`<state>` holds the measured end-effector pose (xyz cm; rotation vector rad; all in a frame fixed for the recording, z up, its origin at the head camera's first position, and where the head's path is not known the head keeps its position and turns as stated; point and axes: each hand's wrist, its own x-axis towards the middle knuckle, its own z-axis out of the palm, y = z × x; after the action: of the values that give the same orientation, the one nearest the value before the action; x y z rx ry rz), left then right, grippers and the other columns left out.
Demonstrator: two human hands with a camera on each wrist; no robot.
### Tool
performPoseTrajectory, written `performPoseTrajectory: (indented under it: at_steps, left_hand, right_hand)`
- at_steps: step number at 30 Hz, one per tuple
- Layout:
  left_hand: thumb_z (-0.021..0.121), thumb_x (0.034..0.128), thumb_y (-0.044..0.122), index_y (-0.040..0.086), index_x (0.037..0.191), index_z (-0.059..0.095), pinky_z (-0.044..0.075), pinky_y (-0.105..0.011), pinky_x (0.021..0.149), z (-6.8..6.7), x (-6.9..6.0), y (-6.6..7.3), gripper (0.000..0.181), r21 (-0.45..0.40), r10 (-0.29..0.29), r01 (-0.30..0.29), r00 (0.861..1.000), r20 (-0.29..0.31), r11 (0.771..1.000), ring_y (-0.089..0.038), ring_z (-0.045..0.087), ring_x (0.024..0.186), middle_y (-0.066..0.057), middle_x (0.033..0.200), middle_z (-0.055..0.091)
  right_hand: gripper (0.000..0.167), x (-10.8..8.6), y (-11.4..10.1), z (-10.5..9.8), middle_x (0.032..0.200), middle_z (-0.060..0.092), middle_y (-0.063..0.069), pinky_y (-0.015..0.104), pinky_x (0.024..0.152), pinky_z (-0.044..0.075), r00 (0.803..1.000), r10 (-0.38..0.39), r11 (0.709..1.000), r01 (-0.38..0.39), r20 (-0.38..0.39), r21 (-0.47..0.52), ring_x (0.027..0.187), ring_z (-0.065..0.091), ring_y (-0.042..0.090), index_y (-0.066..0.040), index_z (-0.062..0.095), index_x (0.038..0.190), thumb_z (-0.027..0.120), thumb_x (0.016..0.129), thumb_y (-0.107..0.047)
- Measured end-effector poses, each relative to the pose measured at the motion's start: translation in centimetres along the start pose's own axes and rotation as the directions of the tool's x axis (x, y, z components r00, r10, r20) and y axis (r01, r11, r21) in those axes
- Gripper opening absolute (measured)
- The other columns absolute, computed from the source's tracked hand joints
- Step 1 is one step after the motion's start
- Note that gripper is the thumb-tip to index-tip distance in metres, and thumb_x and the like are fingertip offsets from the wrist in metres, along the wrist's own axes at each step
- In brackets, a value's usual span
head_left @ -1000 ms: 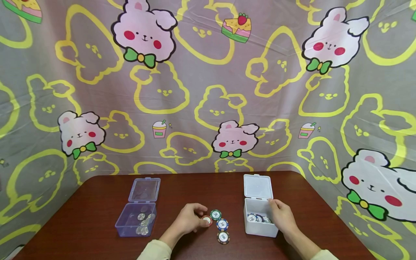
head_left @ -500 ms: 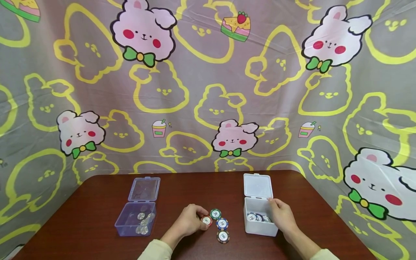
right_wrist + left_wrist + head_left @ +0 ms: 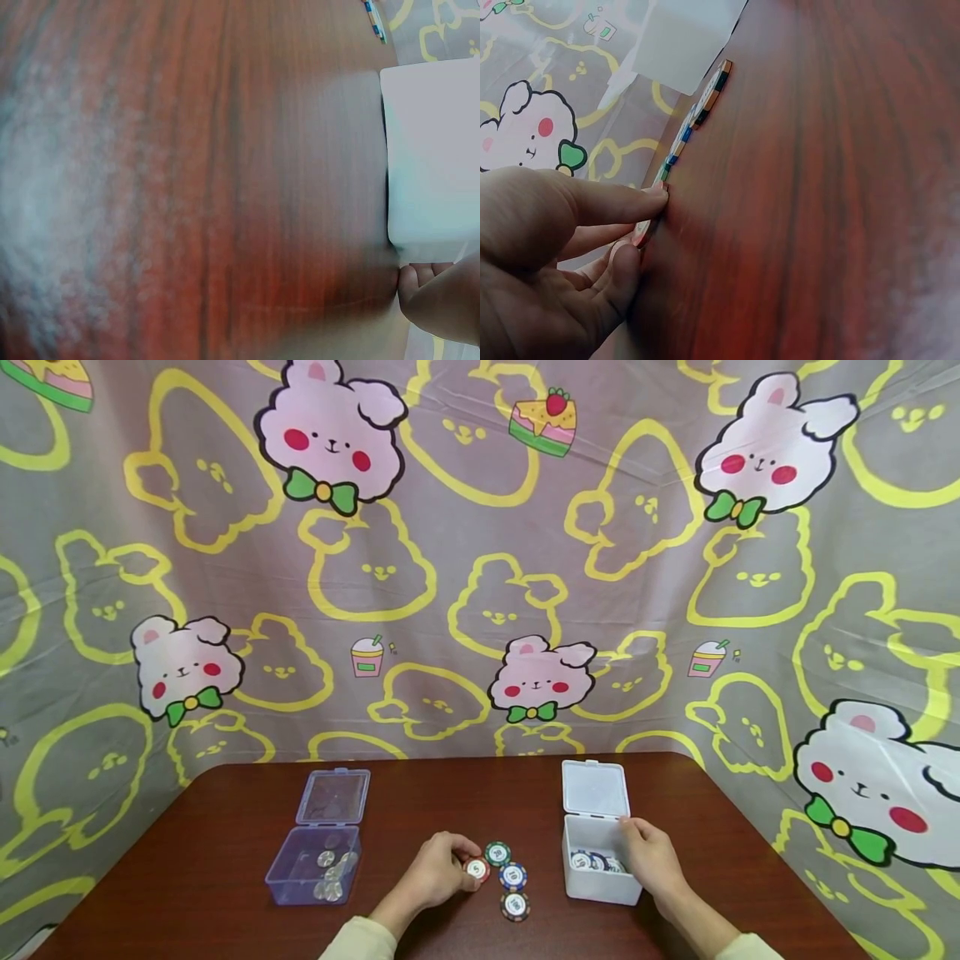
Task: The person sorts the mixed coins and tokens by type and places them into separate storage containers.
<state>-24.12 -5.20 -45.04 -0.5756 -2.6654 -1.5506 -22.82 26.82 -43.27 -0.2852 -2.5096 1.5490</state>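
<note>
In the head view my left hand [image 3: 441, 870] holds a red poker chip [image 3: 476, 869] marked 5 by its edge, between thumb and fingers, at table level. A green chip [image 3: 497, 853] lies right beside it, then a blue chip [image 3: 513, 877] and a black chip [image 3: 515, 907] in a bent row. The left wrist view shows these chips nearly edge-on past my fingertips. My right hand [image 3: 652, 857] grips the right wall of a white plastic box [image 3: 602, 887], whose lid stands open. Several chips [image 3: 597, 862] lie inside, partly hidden by the walls and hand.
A clear purple box [image 3: 288, 893] with its lid open stands on the left, with several silver coins [image 3: 330, 877] in it. Both boxes stand on the dark wooden table [image 3: 427, 793]. A cartoon-printed cloth [image 3: 450, 527] hangs behind and at the sides.
The left thumb has slid down toward the near edge of the red chip, so more of its face shows. The right hand and the white box hold their place.
</note>
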Motion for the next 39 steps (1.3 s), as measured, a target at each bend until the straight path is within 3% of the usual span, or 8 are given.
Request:
performPoseTrajectory:
  at_steps: [9,19,25,32,39]
  left_hand:
    - [0.086,0.0631,-0.010,0.005,0.097,0.073,0.044,-0.025,0.064,0.2,-0.6,0.1,0.039,0.031,0.032,-0.031,0.999,-0.035,0.999,-0.013,0.052,0.074,-0.002,0.084,0.056]
    - [0.084,0.0638,-0.013,0.005,0.096,0.072,0.046,-0.024,0.061,0.1,-1.0,0.1,0.039,0.001,0.089,-0.089,0.995,-0.041,0.996,-0.011,0.053,0.068,-0.003,0.083,0.058]
    - [0.079,0.0690,-0.016,0.000,0.097,0.073,0.048,-0.024,0.051,-0.1,-1.1,0.2,0.034,-0.110,0.074,-0.076,0.997,-0.017,0.991,-0.012,0.056,0.061,-0.005,0.081,0.062]
    - [0.070,0.0728,-0.022,-0.006,0.100,0.071,0.050,-0.026,0.045,-0.2,-1.3,0.3,0.031,-0.245,0.053,-0.045,0.998,0.027,0.968,-0.015,0.056,0.057,-0.007,0.079,0.060]
    - [0.069,0.0761,-0.020,-0.013,0.106,0.068,0.054,-0.027,0.050,0.1,-1.3,0.4,0.031,-0.387,0.012,0.004,0.999,0.037,0.922,-0.016,0.061,0.065,-0.007,0.081,0.060]
  right_hand:
    - [0.048,0.0,0.2,0.0,0.131,0.057,0.029,0.059,0.104,0.038,1.000,0.005,1.000,-0.005,-0.001,-0.001,0.123,0.050,0.039,0.010,0.059,0.127,0.039,0.109,-0.029]
    - [0.045,-0.1,0.3,-0.1,0.126,0.060,0.026,0.055,0.100,0.041,1.000,-0.002,1.000,0.002,-0.015,-0.002,0.117,0.052,0.035,0.009,0.062,0.123,0.040,0.108,-0.027]
    - [0.044,0.0,0.3,-0.1,0.122,0.062,0.023,0.047,0.092,0.043,1.000,-0.007,1.000,0.007,-0.021,-0.008,0.110,0.053,0.032,0.007,0.064,0.120,0.040,0.109,-0.027]
    - [0.045,0.0,0.2,-0.1,0.126,0.060,0.026,0.058,0.102,0.040,1.000,-0.005,1.000,0.005,-0.014,0.001,0.119,0.052,0.036,0.009,0.063,0.121,0.040,0.109,-0.028]
    - [0.045,0.0,0.1,0.0,0.130,0.057,0.028,0.060,0.106,0.036,1.000,-0.012,1.000,0.012,-0.017,0.002,0.124,0.049,0.040,0.009,0.061,0.124,0.041,0.108,-0.028]
